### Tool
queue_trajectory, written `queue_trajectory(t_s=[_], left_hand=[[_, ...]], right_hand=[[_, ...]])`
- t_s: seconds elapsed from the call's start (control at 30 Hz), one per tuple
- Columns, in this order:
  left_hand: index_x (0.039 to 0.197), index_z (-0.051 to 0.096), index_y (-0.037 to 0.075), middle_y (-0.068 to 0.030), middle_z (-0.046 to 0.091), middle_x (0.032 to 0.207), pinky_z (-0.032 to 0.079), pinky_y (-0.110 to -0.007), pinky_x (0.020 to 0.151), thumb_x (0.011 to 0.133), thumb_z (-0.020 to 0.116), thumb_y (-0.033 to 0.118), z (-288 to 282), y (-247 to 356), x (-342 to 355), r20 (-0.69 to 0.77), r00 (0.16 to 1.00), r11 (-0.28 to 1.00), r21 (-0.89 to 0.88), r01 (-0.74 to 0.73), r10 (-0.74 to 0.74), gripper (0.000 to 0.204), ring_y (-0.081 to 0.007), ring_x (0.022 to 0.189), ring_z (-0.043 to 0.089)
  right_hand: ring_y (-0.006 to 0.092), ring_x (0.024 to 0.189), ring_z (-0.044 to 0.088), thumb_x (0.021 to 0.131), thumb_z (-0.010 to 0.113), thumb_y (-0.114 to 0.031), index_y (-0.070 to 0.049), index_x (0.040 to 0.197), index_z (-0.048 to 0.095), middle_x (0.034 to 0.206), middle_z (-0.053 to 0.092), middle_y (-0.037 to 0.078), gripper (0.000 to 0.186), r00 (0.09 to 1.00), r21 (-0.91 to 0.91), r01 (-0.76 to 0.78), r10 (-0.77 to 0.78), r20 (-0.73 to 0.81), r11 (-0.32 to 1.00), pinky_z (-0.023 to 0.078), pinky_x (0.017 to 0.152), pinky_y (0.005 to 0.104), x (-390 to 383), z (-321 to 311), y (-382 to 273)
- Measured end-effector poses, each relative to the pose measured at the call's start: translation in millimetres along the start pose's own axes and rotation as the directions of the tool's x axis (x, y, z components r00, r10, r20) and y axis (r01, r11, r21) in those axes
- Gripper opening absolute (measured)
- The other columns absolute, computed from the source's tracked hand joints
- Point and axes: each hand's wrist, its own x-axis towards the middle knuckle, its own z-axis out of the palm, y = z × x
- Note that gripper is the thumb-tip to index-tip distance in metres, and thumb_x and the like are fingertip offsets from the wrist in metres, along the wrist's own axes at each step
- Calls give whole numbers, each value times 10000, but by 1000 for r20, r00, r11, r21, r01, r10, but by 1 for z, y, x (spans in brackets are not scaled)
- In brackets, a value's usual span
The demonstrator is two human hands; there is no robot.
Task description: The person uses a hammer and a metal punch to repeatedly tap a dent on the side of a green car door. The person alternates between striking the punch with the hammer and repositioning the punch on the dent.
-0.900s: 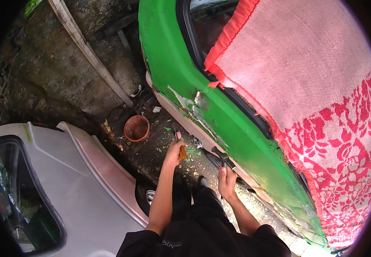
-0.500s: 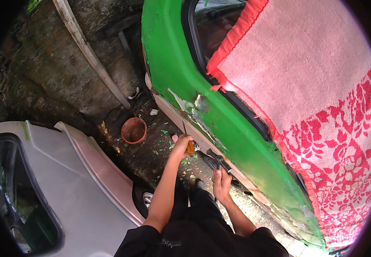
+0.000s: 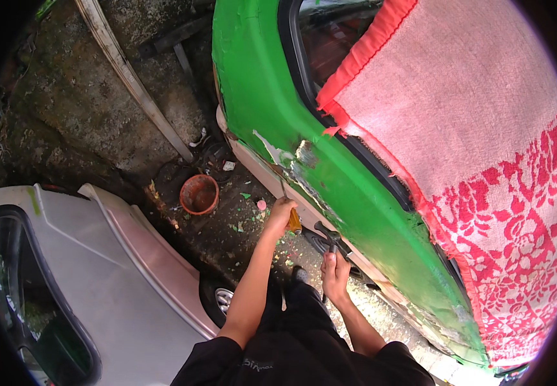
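My left hand (image 3: 276, 219) is closed on the amber handle of a screwdriver (image 3: 294, 220), whose long metal shaft points up to the lower edge of the green car body (image 3: 343, 193), just below a patch of flaking paint (image 3: 277, 156). Whether its tip touches the metal I cannot tell. My right hand (image 3: 335, 273) is closed round the upright handle of a hammer (image 3: 327, 233), its dark head beside the car's pale lower strip (image 3: 259, 167), below and right of my left hand.
A silver car (image 3: 98, 270) stands close on the left. A terracotta pot (image 3: 199, 193) sits among paint flakes on the dirty ground. A long weathered strip (image 3: 130, 77) leans at the upper left. A red and pink floral cloth (image 3: 471, 96) drapes over the green car's window.
My left hand and screwdriver have moved rightward and up, toward the green car's lower edge. My right hand with the hammer has shifted slightly left.
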Motion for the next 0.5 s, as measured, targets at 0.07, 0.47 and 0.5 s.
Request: queue_trajectory(t_s=[0.07, 0.47, 0.5], left_hand=[[966, 546, 75, -4, 509, 716, 375, -293, 411, 860, 607, 170, -3, 7, 2, -131, 966, 974, 5, -225, 223, 154, -114, 565, 515], [1084, 489, 145, 28, 477, 791, 356, -239, 459, 1012, 509, 430, -16, 21, -58, 92, 940, 910, 236, -340, 327, 294, -58, 601, 457], [1094, 481, 141, 30, 460, 787, 351, -251, 455, 1024, 482, 441, -14, 24, -62, 136, 940, 919, 207, -336, 313, 308, -59, 605, 448]], right_hand=[[38, 488, 344, 1056, 422, -340, -26, 866, 497, 599, 384, -44, 375, 1000, 2, 4, -4, -14, 1000, 276, 421, 218, -1, 4, 0], [77, 622, 526, 937, 660, -249, -16, 1000, 653, 688, 579, 0, 242, 988, 35, -149, 148, 37, 988, 432, 574, 262, 40, 37, -24], [63, 612, 499, 910, 698, -230, -26, 1021, 654, 706, 577, -14, 236, 988, 88, -153, 149, 44, 984, 417, 555, 253, 49, 43, -32]])
